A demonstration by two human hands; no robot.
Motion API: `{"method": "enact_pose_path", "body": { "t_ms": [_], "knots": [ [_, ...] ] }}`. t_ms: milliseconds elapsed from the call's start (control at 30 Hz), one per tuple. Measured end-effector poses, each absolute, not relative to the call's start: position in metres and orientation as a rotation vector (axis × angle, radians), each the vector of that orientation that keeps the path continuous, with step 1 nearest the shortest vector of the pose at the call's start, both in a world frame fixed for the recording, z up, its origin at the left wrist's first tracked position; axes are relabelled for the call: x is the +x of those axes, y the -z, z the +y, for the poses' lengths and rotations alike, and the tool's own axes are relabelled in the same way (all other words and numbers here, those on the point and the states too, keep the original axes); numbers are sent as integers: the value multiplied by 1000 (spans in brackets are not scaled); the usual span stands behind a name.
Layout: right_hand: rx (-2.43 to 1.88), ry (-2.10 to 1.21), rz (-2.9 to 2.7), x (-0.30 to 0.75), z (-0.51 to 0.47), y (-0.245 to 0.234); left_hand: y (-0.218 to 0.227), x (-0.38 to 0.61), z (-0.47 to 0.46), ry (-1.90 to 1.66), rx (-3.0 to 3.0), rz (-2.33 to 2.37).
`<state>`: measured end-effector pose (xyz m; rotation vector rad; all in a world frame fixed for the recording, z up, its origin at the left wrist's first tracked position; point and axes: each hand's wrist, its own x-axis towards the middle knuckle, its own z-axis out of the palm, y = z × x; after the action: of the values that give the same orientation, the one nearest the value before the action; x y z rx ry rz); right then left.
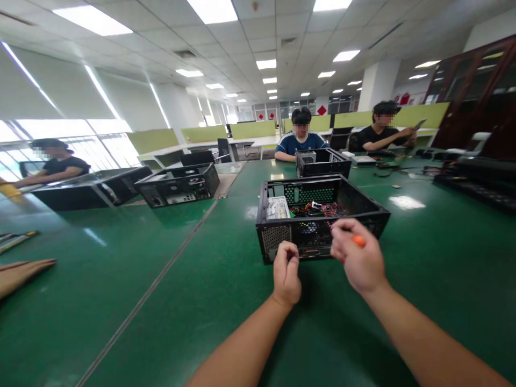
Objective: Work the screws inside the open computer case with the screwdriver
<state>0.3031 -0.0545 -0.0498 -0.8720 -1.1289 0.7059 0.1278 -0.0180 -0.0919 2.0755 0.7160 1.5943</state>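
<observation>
A black computer case (322, 220) lies open-topped on the green table in front of me. Inside it are a silver power supply (278, 208) and a tangle of coloured wires (318, 208). My right hand (360, 255) is closed round a screwdriver with an orange handle (358, 241), by the near side of the case. Its shaft is hidden or too blurred to see. At the near left corner of the case, my left hand (287, 274) has its fingers curled together. Whatever lies between those fingers, if anything, does not show.
Across the green table (161, 322) sits a person (302, 140) behind another case (322, 163). Further cases (179, 183) stand at the left, near a second person (56, 161). A third person (387, 129) is at the right, beyond cables and black parts (479, 183).
</observation>
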Motion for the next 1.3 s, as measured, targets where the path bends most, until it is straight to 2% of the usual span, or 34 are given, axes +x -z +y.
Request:
{"method": "enact_pose_path", "body": {
  "t_ms": [133,300,367,467,533,700,733,833,867,967,1033,1100,1167,1300],
  "knots": [
    [-479,-777,-709,330,-11,6,89,121,-30,-1380,2205,335],
    [-186,-834,-367,335,2,7,100,156,-73,-962,2293,-48],
    [-120,-869,-294,327,1,11,105,172,-83,-925,2202,42],
    [-66,-920,-243,315,0,11,104,184,-86,-1077,2018,501],
    [-46,-948,-235,310,0,8,101,183,-85,-1136,2020,550],
    [-39,-998,-266,309,-4,-2,101,171,-90,-1044,2398,-230],
    [-49,-1003,-278,309,-6,-4,101,170,-91,-1093,2422,-146],
    [-100,-1005,-328,307,-12,-14,100,175,-95,-1230,2326,533],
    [-124,-1004,-351,304,-14,-18,99,178,-99,-1238,2313,603],
    [-214,-989,-447,295,-20,-30,100,186,-114,-1055,2569,-13],
    [-305,-971,-531,290,-22,-36,99,187,-118,-1000,2602,-74],
    [-413,-914,-602,288,-25,-41,92,180,-109,-1035,2600,8],
    [-504,-798,-640,292,-33,-47,74,164,-90,-1171,2563,304],
    [-600,-571,-734,308,-62,-68,19,126,-46,-1208,2762,466]
  ]
}}
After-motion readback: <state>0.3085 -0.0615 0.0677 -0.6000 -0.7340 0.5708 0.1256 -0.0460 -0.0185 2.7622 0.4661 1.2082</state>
